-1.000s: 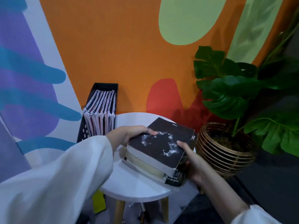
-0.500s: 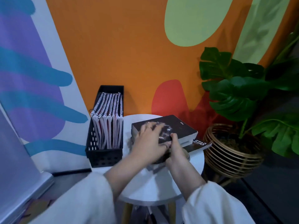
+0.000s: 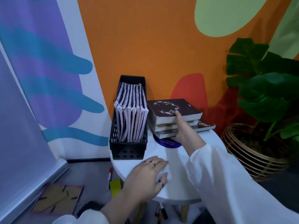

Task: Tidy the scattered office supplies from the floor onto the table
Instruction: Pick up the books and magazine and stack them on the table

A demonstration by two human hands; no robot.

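Note:
A stack of dark-covered books [image 3: 169, 109] stands on the small round white table [image 3: 178, 180] at its far side. My right hand [image 3: 183, 130] grips the near edge of that stack, thumb on the top cover. My left hand [image 3: 145, 175] rests flat on the table's near left rim, fingers spread, holding nothing. A black perforated basket [image 3: 127, 151] full of spiral notebooks [image 3: 131, 113] sits on the table left of the books. On the floor lie a red-capped marker [image 3: 110, 175], a yellow sticky-note pad [image 3: 115, 186] and a brown board with clips [image 3: 58, 198].
A potted monstera in a wicker basket [image 3: 252, 152] stands right of the table. More pens [image 3: 162, 210] lie under the table by its wooden legs. A grey rolled panel [image 3: 24, 159] leans at the left. The painted wall is right behind the table.
The book stack has been pushed back beside the basket. My left hand came off the books and now lies on the table's front rim. My right hand stays on the stack.

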